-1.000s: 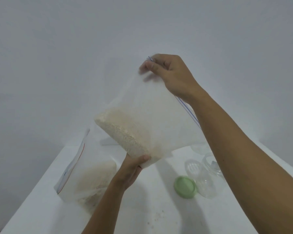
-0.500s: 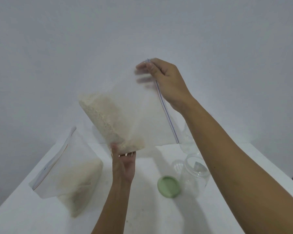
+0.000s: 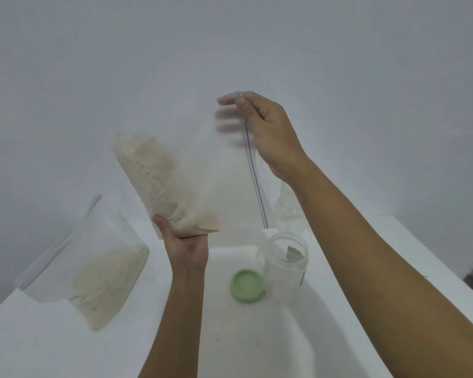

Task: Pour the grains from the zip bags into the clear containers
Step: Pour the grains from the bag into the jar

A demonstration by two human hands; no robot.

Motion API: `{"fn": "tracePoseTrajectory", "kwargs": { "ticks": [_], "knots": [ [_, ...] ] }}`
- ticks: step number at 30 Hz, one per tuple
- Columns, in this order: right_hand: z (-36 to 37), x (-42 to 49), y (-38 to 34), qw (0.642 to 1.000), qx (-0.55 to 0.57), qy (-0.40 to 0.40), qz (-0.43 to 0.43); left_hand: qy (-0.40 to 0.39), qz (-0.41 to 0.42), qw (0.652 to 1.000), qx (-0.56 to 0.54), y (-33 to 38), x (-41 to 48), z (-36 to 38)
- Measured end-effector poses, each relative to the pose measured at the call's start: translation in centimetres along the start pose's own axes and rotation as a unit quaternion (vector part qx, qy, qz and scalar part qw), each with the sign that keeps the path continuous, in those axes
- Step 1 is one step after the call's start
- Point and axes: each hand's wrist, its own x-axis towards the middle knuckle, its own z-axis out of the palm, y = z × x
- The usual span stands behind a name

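- Above the white surface (image 3: 257, 336), you held one zip bag (image 3: 210, 170) in the air with both grips. It was tilted so that its zip edge ran almost upright on the right side.
- Your right grip (image 3: 268, 132) pinched the top corner of this bag at the blue zip line. The thumb was on the near side, and the other fingers showed blurred through the plastic.
- Your left grip (image 3: 187, 246) was under the low corner of the bag, palm up, with the thumb curled against the plastic.
- The grains (image 3: 148, 175) lay heaped along the left side of the bag, down to your left grip.
- The lower end of the zip edge hung just above the mouth of an open clear container (image 3: 287, 261), which stood upright on the surface. I could not tell if the zip was open.
- A green lid (image 3: 247, 286) lay flat just beside this container, on its left.
- A second clear container (image 3: 287, 211) stood behind it, partly hidden by your right arm.
- A second zip bag (image 3: 93, 257) with grains rested on the surface at the left, well apart from the open container.
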Motion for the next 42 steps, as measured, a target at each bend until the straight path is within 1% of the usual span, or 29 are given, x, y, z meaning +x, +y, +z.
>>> {"fn": "tracePoseTrajectory", "kwargs": {
  "ticks": [8,17,28,37,42],
  "knots": [
    [-3.6,-1.9,0.9,0.999,0.036,0.021,0.001,0.011,0.028,0.999,0.017,-1.4,-1.2,1.2],
    [-6.7,-3.4,3.1,0.997,0.066,0.023,0.012,0.034,0.033,0.998,0.042,-2.9,-2.5,1.8],
    [-8.1,-4.9,4.8,0.993,0.110,0.039,0.023,0.049,0.031,0.996,0.063,-3.1,-3.2,2.0],
    [-9.2,-5.5,6.5,0.987,0.142,0.069,0.032,0.074,0.028,0.993,0.084,-3.3,-3.4,2.7],
    [-9.8,-5.7,7.1,0.983,0.160,0.083,0.031,0.069,0.028,0.993,0.095,-3.5,-3.4,3.0]
  ]
}}
